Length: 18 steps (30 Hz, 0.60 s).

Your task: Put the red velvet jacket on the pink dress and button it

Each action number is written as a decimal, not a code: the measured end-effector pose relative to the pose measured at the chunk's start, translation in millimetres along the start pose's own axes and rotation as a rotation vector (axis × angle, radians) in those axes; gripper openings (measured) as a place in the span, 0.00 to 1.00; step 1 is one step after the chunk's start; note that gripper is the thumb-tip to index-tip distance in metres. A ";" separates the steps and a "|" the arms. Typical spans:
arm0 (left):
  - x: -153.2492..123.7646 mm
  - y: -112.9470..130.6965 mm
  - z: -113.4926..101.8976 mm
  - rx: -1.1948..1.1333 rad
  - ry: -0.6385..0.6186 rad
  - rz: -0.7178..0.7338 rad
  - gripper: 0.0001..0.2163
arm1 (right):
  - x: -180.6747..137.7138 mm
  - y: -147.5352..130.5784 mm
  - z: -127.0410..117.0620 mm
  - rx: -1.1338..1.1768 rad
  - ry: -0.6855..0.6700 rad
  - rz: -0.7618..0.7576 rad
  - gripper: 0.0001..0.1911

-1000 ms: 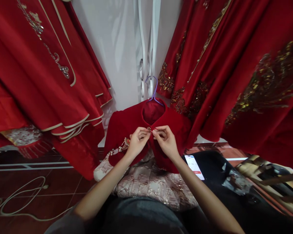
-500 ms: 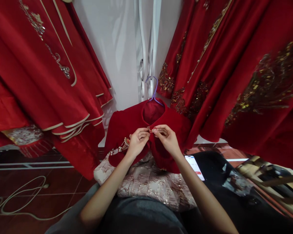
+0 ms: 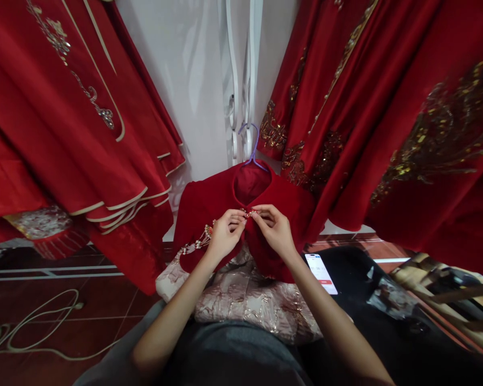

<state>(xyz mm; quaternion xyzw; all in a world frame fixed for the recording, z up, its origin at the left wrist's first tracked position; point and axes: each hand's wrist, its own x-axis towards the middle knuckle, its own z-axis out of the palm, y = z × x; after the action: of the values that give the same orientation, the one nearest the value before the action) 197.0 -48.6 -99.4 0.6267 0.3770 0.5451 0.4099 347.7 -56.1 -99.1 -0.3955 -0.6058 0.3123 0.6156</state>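
Head view: left hand [image 3: 227, 231] and right hand [image 3: 275, 229] each pinch the beaded clasp [image 3: 248, 214] at the front of the red capelet [image 3: 201, 198], frame centre; hold barely shifted since half a second ago, suggesting unfinished fingerwork

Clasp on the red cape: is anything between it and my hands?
Nothing visible is. Your left hand and right hand meet right at the clasp, one from each side. The hanger is beyond it, and the phone lies off to the right.
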 end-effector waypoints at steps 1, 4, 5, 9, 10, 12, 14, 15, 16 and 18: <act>0.2 1.3 -0.6 0.008 -0.011 0.007 0.07 | -1.1 -1.6 1.0 -0.027 0.014 -0.019 0.11; 1.9 2.6 -2.1 0.011 -0.034 0.018 0.07 | -3.5 -5.4 3.0 -0.075 0.045 -0.052 0.11; 2.6 2.3 -2.1 0.015 -0.034 0.018 0.07 | -3.8 -5.9 3.2 -0.074 0.049 -0.050 0.11; 4.7 0.1 1.1 0.063 -0.009 0.053 0.07 | -2.6 -3.4 2.1 -0.024 0.048 -0.011 0.12; 4.7 -0.2 2.3 0.083 0.003 0.072 0.07 | -1.9 -2.1 1.5 -0.009 0.042 -0.001 0.12; 4.4 -0.5 4.2 0.116 0.034 0.104 0.08 | -0.2 0.5 -0.1 0.017 0.027 0.019 0.12; 4.2 -0.8 5.0 0.121 0.057 0.111 0.08 | 1.4 2.7 -1.6 0.036 0.013 0.036 0.12; 4.4 -1.1 5.0 0.108 0.060 0.105 0.08 | 2.1 3.5 -2.3 0.043 0.007 0.041 0.12; 4.9 -1.4 4.7 0.086 0.054 0.093 0.09 | 2.6 4.0 -2.8 0.046 0.003 0.043 0.12; 6.5 -1.8 3.5 0.034 0.032 0.064 0.09 | 3.3 4.4 -3.4 0.047 -0.001 0.042 0.13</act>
<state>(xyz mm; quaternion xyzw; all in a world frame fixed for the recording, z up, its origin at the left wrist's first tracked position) 201.2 -42.3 -98.9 0.6366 0.3723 0.5615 0.3753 351.7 -51.5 -101.1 -0.3936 -0.5902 0.3392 0.6178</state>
